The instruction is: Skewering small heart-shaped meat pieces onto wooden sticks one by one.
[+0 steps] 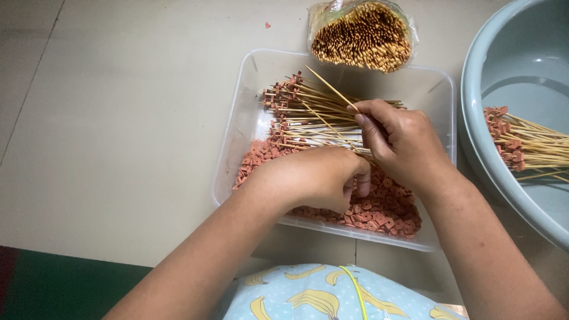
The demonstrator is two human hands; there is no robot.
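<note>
Clear glossy plastic tray (237, 124), wooden skewers (320, 109)

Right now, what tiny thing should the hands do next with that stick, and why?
Probably push the bare stick into a reddish piece. The right hand pinches that stick with its tip free, and the left hand rests on the loose reddish pieces in the clear tray. The skewers piled there already carry pieces on their ends.

We see a big grey-blue bowl (474, 118) on the pale floor (118, 118). Finished sticks (521, 148) lie inside the bowl. Left of the bowl sits a bag of bare sticks (361, 35).
</note>
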